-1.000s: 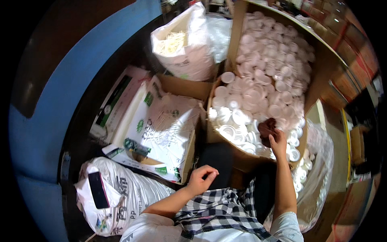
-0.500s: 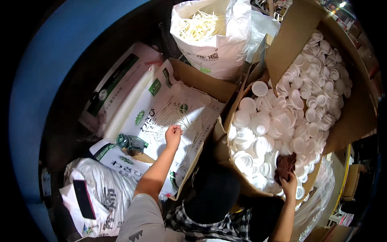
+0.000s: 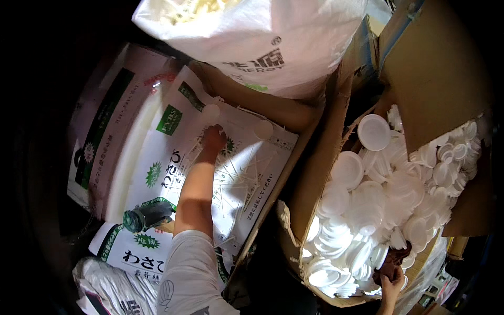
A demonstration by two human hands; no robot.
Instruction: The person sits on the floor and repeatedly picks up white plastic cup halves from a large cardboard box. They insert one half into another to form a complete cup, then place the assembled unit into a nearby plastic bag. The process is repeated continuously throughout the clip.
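Head view, looking down on a person's two bare arms among sacks and boxes. Left hand [image 3: 213, 139] reaches forward at the end of an outstretched arm, fingers curled down onto a printed white sack [image 3: 231, 173] that lies flat over an open cardboard box [image 3: 273, 113]. Thin white sticks [image 3: 236, 181] lie scattered across this sack, and the hand rests among those at its far end; whether the fingers pinch one cannot be told. Two small round white lids [image 3: 211, 111] sit on the sack just beyond the hand, one close to the fingertips and the other off to the right.

Right hand [image 3: 391, 275] appears at the lower edge, closed around a dark brown object [image 3: 395, 257] whose kind cannot be made out. It is held at the near rim of a second, larger carton [image 3: 320, 163], which is filled with white plastic lids [image 3: 378, 210] piled loosely in many sizes.

A dark green glass bottle [image 3: 147, 216] lies on its side just left of the left forearm, on another printed sack. A large white woven bag [image 3: 262, 42] with pale contents stands beyond both boxes at the top of the view. A further white bag [image 3: 113, 291] lies at the lower left, beside the white sleeve [image 3: 191, 273].
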